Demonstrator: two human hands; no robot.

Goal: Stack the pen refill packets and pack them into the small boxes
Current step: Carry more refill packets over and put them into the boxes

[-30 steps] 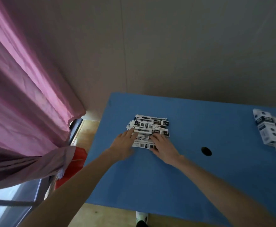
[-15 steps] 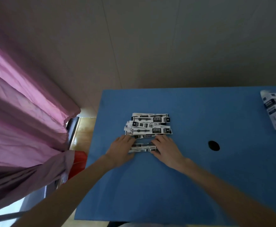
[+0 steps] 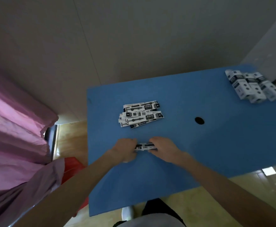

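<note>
While you are squaring this small bundle, these are the lines worth keeping in mind.

Held bundle: you are holding a few pen refill packets [image 3: 144,146] lengthwise between both hands, at the lower centre of the frame, low over the blue table [image 3: 216,145]; whether they are touching it is not clear.

Left hand: your left hand [image 3: 125,149] is curling round the left end of the bundle, fingers folded over it.

Right hand: your right hand [image 3: 162,149] is gripping the right end the same way, knuckles up.

Doing it well: you are likely aligning the edges, so be tapping the long edge down on the table while both ends are kept loosely pinched, letting the packets slide flush instead of squeezing them into a bend.

Grip advice: thin, slippery sleeves are probably fanning out easily, so be keeping thumbs underneath and pressure even at both ends.

Remaining packets: a loose, skewed pile of refill packets [image 3: 140,116] is lying above your hands, near the middle of the frame, apart from the bundle.

Small boxes: the small white boxes [image 3: 252,86] are lying side by side at the upper right of the frame, well apart from your hands.

Table hole: a dark round hole [image 3: 199,120] is sitting right of the pile, so be keeping packets away from it.
</note>
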